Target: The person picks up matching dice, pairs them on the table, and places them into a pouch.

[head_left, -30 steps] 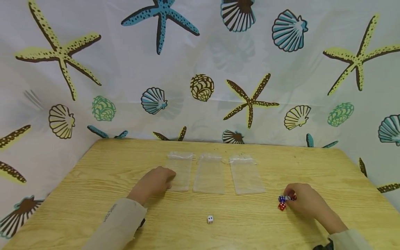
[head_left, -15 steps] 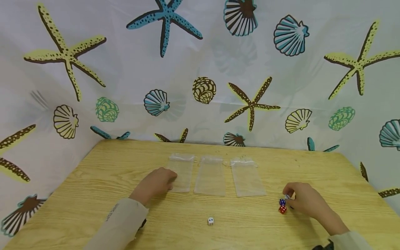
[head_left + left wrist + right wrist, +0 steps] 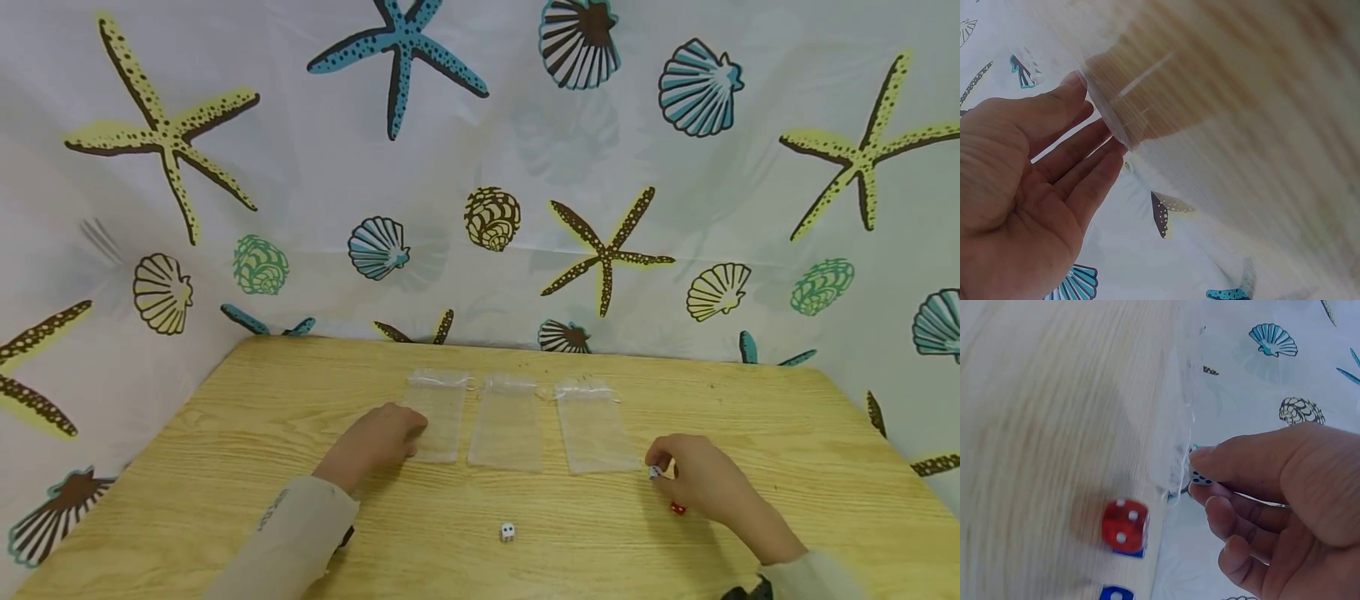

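Observation:
My right hand (image 3: 697, 477) pinches a white die (image 3: 1200, 477) with dark dots between thumb and fingertip, above the table to the right of the rightmost bag. Close by it, a red die (image 3: 1125, 525) lies on the table, partly hidden by the hand in the head view. Blue dice (image 3: 1116, 593) show beside and behind the red one in the right wrist view. My left hand (image 3: 377, 446) rests with relaxed fingers at the left edge of the leftmost sheer drawstring bag (image 3: 442, 417). Another white die (image 3: 507, 532) sits nearer the front.
Two more sheer bags, the middle one (image 3: 507, 425) and the right one (image 3: 597, 429), lie flat in a row with the first. A pale curtain (image 3: 480, 125) printed with shells and starfish stands behind the wooden table (image 3: 247, 408) and along its sides.
My right hand has lifted a white die from the dice group and moved left toward the right bag. The left hand stays at the left bag. The head view has shifted slightly.

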`<action>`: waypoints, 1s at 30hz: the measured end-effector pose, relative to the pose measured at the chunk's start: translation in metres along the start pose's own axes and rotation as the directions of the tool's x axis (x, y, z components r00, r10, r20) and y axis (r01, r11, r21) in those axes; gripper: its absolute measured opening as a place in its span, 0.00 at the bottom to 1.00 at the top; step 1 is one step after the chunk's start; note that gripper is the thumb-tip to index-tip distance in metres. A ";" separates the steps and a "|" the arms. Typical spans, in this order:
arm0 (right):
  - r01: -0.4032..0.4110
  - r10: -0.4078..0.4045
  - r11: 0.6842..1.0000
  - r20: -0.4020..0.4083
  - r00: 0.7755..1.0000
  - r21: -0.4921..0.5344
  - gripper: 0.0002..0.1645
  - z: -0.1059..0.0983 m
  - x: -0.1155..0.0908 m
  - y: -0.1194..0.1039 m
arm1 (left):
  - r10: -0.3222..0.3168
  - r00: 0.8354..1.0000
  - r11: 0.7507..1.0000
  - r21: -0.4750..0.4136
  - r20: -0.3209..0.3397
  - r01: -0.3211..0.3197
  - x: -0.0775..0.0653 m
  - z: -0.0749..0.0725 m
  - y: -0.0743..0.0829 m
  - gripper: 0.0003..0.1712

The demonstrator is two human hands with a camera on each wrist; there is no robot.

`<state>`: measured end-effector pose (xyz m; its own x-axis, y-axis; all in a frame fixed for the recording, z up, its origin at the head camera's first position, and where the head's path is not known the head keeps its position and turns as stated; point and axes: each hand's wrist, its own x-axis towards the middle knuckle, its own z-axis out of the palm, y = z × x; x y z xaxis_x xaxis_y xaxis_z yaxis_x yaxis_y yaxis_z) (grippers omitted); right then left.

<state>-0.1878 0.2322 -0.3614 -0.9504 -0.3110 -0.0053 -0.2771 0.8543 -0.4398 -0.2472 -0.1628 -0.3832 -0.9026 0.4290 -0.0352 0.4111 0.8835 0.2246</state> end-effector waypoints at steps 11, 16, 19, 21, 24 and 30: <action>0.164 -0.164 0.986 0.000 0.986 0.028 0.04 0.015 0.007 -0.028 | -0.007 1.000 1.000 -0.006 0.011 0.007 0.003 0.003 -0.001 0.05; 0.216 -0.216 0.976 0.001 0.976 0.031 0.05 0.022 0.009 -0.044 | -0.012 1.000 1.000 -0.003 0.002 0.012 0.002 0.003 -0.002 0.13; 0.242 -0.242 0.970 0.006 0.970 0.021 0.06 0.026 0.011 -0.053 | -0.007 1.000 1.000 -0.002 -0.005 0.007 0.001 0.003 -0.002 0.17; 0.254 -0.254 0.967 0.014 0.967 0.017 0.06 0.029 0.012 -0.058 | -0.005 1.000 1.000 -0.003 -0.004 0.005 0.001 0.002 -0.002 0.16; 0.266 -0.266 0.964 0.027 0.963 0.015 0.07 0.034 0.014 -0.065 | -0.001 1.000 1.000 0.002 -0.005 0.001 0.001 0.002 -0.001 0.16; 0.299 -0.300 0.954 0.055 0.952 0.035 0.07 0.042 0.018 -0.079 | -0.001 1.000 1.000 -0.002 -0.005 0.001 0.001 0.002 -0.001 0.14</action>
<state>-0.1768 0.1418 -0.3649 -0.8140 -0.5756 0.0777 -0.5433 0.7071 -0.4526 -0.2478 -0.1631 -0.3852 -0.9037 0.4270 -0.0311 0.4097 0.8837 0.2263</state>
